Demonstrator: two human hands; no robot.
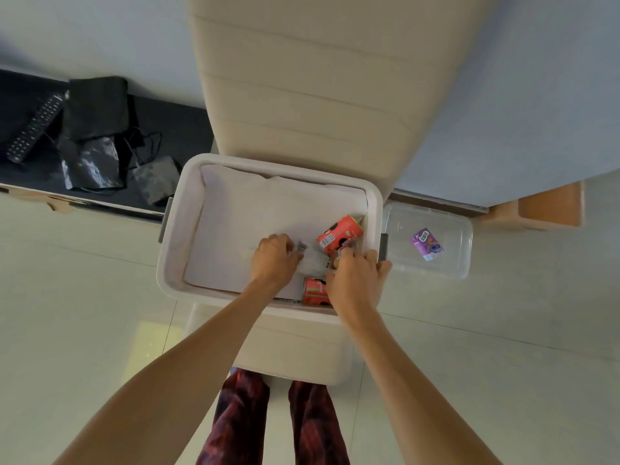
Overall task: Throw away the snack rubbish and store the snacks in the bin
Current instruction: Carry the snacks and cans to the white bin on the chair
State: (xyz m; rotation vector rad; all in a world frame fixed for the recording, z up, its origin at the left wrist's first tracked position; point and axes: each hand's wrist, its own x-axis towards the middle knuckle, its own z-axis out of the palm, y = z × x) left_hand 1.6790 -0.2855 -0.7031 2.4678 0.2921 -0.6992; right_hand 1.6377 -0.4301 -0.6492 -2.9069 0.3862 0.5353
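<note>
A white storage bin (174, 243) with a pale liner stands open on a white stool below me. Inside at its right lie a red snack can (339, 233) and a second red snack pack (314, 290) near the front rim. Both my hands reach into the bin. My left hand (273, 260) grips one end of a clear snack packet (313, 261) with a barcode. My right hand (357, 280) holds the packet's other end, fingers curled over it. The packet's contents are mostly hidden by my fingers.
The bin's clear lid (446, 263) lies to the right on the floor with a purple snack packet (426, 245) on it. A dark shelf at left holds a remote (33, 129), black bags (90, 135) and a cabled box. A cream chair back rises behind the bin.
</note>
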